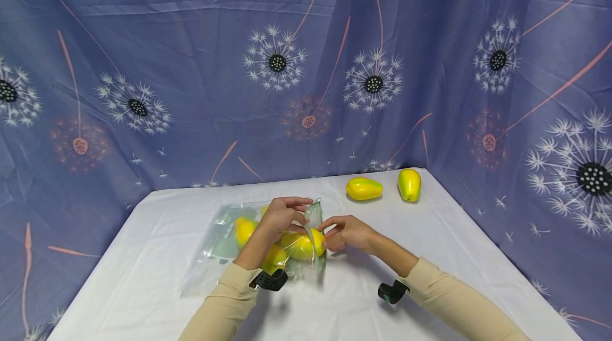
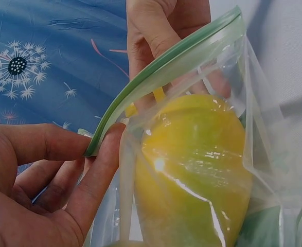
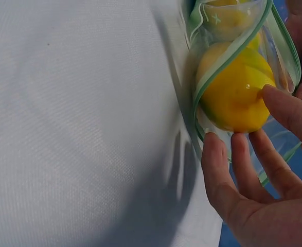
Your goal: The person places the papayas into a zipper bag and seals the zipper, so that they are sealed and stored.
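A clear zip bag [image 1: 226, 245] with a green-edged mouth lies on the table, its opening turned to the right. Several yellow-green papayas are inside it. With thumb and forefinger my left hand [image 1: 282, 217] pinches the bag's green rim [image 2: 156, 72], lifting that side of the mouth. One papaya [image 3: 238, 95] lies lengthwise just within the opening, its end facing out. The spread fingertips of my right hand [image 1: 351, 233] touch that end, fingers mostly straight. Behind it, another papaya [image 1: 245, 230] shows through the plastic, partly covered by my left forearm.
Two more papayas stay outside the bag near the back right of the table: one lies sideways [image 1: 364, 188], the other points toward me [image 1: 409, 185]. White cloth [image 1: 158, 256] covers the table. A blue dandelion-print curtain [image 1: 215, 91] hangs behind and along the sides.
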`<state>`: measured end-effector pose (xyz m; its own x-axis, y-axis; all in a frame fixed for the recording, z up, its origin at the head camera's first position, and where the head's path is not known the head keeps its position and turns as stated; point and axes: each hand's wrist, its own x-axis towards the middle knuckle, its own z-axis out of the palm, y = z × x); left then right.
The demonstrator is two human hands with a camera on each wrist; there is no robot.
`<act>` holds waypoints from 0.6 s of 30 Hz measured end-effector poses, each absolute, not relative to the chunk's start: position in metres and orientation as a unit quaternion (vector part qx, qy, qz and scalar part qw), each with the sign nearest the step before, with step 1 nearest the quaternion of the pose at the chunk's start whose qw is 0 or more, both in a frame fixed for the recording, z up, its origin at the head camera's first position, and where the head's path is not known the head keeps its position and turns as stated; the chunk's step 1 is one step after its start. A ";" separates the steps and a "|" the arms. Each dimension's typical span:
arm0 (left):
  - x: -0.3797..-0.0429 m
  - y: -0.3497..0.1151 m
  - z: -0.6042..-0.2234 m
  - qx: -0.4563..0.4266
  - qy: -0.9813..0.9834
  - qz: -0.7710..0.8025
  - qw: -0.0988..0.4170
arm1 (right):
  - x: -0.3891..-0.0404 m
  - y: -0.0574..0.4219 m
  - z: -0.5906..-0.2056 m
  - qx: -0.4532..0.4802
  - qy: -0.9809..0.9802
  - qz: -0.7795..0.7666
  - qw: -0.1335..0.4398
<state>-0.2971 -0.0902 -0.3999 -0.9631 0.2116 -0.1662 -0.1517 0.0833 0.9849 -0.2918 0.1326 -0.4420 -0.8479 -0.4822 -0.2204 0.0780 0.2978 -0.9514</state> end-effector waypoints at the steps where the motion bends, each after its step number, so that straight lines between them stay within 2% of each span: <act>1: -0.297 -0.090 -0.400 0.020 0.723 0.677 0.135 | -0.291 0.133 -0.441 -0.132 0.768 -0.577 0.244; 18: -0.297 -0.090 -0.400 0.020 0.727 0.673 0.134 | -0.282 0.130 -0.442 -0.155 0.765 -0.558 0.283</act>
<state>-0.2968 -0.0901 -0.3999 -0.9631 0.2096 -0.1690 -0.1526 0.0925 0.9840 -0.2824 0.1297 -0.4417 -0.7922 -0.5520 -0.2600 0.0795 0.3291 -0.9409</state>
